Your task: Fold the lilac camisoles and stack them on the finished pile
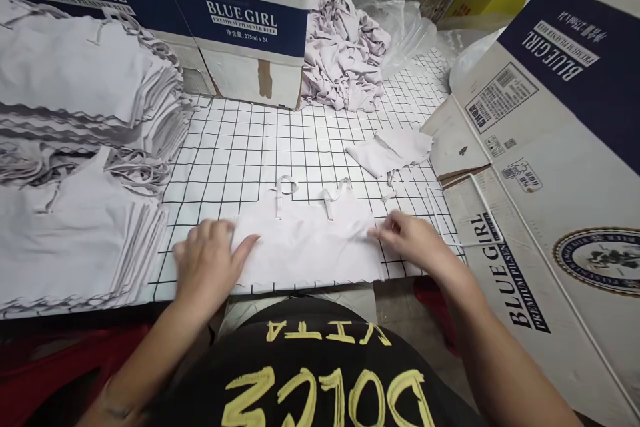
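garment (307,250) flat between hands, long axis running hand to hand, neither nearer. left hand (207,260) loose, spread, thumb on left edge. right hand (407,237) curled at right edge; pinching or not, can't tell.

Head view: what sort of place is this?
Probably a garment workroom: a strappy garment laid out on a grid-patterned table, stacks of similar garments beside it, a heap of pale cloth behind.

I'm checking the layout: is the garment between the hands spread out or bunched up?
Spread out: the garment lies mostly flat on the grid cloth, its straps at the far edge.
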A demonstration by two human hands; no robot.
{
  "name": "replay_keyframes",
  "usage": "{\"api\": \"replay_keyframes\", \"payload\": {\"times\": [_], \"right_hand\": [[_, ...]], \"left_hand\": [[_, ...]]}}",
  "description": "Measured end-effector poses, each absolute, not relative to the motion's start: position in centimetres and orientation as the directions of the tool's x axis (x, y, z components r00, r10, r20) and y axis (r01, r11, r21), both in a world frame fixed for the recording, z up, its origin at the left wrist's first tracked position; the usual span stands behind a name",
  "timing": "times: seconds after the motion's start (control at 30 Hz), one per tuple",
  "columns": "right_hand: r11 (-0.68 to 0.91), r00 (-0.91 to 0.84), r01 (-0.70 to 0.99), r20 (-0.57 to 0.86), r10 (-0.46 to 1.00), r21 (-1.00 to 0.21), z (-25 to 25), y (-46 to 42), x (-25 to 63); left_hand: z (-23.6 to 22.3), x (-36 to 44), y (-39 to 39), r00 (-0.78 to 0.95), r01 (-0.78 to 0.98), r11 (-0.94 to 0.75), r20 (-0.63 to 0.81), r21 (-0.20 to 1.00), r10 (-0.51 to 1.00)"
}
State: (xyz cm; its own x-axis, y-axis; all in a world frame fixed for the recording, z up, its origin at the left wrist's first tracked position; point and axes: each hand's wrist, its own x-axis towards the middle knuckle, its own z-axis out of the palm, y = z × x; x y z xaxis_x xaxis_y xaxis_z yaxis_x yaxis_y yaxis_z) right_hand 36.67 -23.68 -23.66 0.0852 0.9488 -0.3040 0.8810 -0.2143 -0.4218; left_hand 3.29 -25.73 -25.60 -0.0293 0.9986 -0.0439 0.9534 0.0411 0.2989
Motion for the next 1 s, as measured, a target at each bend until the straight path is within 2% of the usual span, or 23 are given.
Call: {"api": "replay_keyframes", "payload": {"times": [0.07, 0.1, 0.17, 0.2, 0.27, 0.33, 0.4, 0.47, 0.57, 0.7, 0.77, 0.87, 1.0], "right_hand": [[-0.226, 0.031, 0.871, -0.411, 0.911, -0.437, -23.9, -25.8, 36.9], [-0.241, 0.012, 0.838, -0.426, 0.905, -0.489, -24.0, -26.6, 36.7], [-0.291, -0.006, 0.686, -0.405, 0.914, -0.667, -23.7, -27.5, 36.1], [-0.323, -0.003, 0.563, -0.393, 0.920, -0.761, -23.2, -27.5, 35.8], [-0.393, 0.012, 0.284, -0.406, 0.914, -0.875, -21.9, -26.7, 35.3], [-0.449, 0.007, 0.083, -0.450, 0.893, -0.890, -20.2, -24.4, 34.5], [-0.464, -0.049, 0.007, -0.464, 0.884, -0.886, -18.2, -20.9, 32.5], [-0.414, -0.150, -0.014, -0.408, 0.901, -0.910, -15.8, -17.0, 28.7], [-0.318, -0.291, -0.092, -0.280, 0.915, -0.944, -11.8, -12.8, 20.8], [-0.318, -0.421, -0.201, -0.212, 0.882, -0.927, -10.0, -11.8, 10.2], [-0.385, -0.499, -0.180, -0.253, 0.829, -0.905, -11.8, -13.3, 6.3], [-0.528, -0.593, -0.077, -0.387, 0.706, -0.846, -16.8, -16.3, 2.3], [-0.571, -0.639, 0.088, -0.486, 0.596, -0.816, -22.5, -19.4, -0.4]], "left_hand": [[-26.0, 1.4, -27.2, -0.069, 0.967, 0.093, -0.106, 0.237, 0.992], [-26.1, 1.0, -27.7, -0.062, 0.960, 0.092, -0.119, 0.266, 0.991], [-25.9, 1.1, -28.3, -0.060, 0.882, 0.119, -0.142, 0.455, 0.988], [-25.4, 1.2, -28.3, -0.073, 0.786, 0.167, -0.179, 0.596, 0.981], [-23.4, 0.5, -27.8, -0.079, 0.454, 0.301, -0.299, 0.839, 0.951], [-20.3, -1.9, -26.6, -0.030, 0.091, 0.371, -0.370, 0.924, 0.928], [-16.4, -6.0, -25.0, -0.015, -0.097, 0.339, -0.342, 0.936, 0.940], [-12.3, -11.2, -23.3, -0.039, -0.094, 0.281, -0.285, 0.955, 0.958], [-7.1, -19.2, -20.9, -0.168, 0.020, 0.217, -0.211, 0.976, 0.963], [-4.6, -28.4, -19.6, -0.358, 0.130, 0.256, -0.195, 0.958, 0.913], [-6.2, -31.7, -20.3, -0.409, 0.158, 0.356, -0.267, 0.921, 0.872], [-11.3, -34.8, -22.5, -0.526, 0.226, 0.552, -0.376, 0.803, 0.763], [-17.6, -35.8, -25.5, -0.631, 0.390, 0.656, -0.331, 0.646, 0.702]]}}
